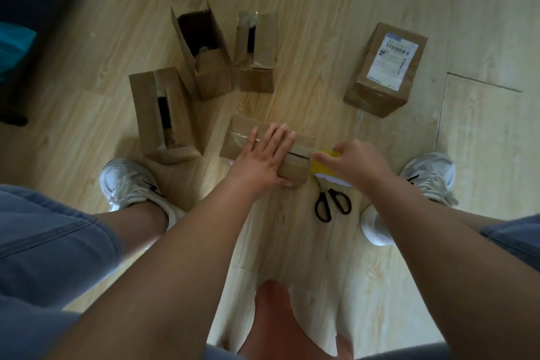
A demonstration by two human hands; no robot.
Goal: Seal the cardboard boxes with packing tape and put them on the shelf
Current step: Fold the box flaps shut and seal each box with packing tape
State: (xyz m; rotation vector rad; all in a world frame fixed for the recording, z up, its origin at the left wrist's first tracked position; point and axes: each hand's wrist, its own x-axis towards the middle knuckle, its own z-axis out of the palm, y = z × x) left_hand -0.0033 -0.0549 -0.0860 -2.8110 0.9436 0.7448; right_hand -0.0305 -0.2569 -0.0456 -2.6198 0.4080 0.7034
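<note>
A small cardboard box lies on the wooden floor between my feet. My left hand presses flat on its top flaps, fingers straight. At the box's right end my right hand grips a yellow roll of packing tape. Three open boxes stand beyond: one at the left, one in the middle, one to its right. A closed box with a white shipping label sits at the far right.
Black scissors lie on the floor just below the tape roll. My white sneakers flank the box. Dark furniture fills the upper left corner. Bare floor stretches to the right.
</note>
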